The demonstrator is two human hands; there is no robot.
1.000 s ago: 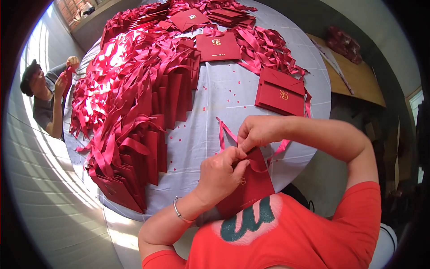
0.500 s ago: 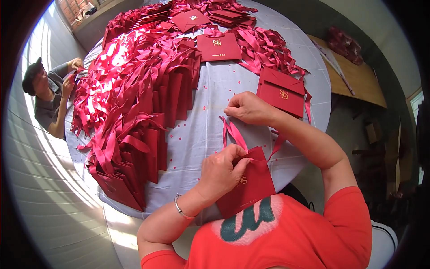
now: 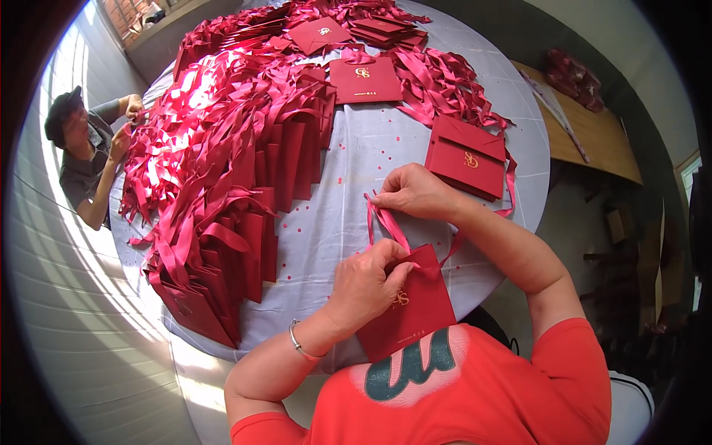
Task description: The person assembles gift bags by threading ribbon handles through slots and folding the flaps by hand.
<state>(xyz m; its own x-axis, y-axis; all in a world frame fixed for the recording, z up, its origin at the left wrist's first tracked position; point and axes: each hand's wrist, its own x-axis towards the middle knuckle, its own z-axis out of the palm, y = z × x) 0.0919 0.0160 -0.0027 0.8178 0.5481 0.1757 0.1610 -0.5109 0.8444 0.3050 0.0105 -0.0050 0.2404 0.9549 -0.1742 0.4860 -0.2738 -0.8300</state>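
A dark red paper gift bag [image 3: 419, 315] with gold print stands against my body at the table's near edge. My left hand [image 3: 365, 285] pinches its top edge, thumb and fingers closed over the rim. Pink ribbon [image 3: 388, 225] rises from the bag's mouth, and another length curves off to the right. Above the bag, my right hand [image 3: 417, 193] is closed in a pinch at the ribbon's upper end.
Rows of red bags [image 3: 293, 159] with tangled ribbons [image 3: 200, 141] fill the table's left side. A flat stack of bags [image 3: 467, 159] lies right. Small red dots are scattered on the pale tablecloth [image 3: 311, 245]. Across the left edge, another person [image 3: 89, 152] handles ribbons.
My right hand has moved down slightly to the ribbon's upper end. My left hand stays on the bag's rim. The other person's head and arms have shifted slightly.
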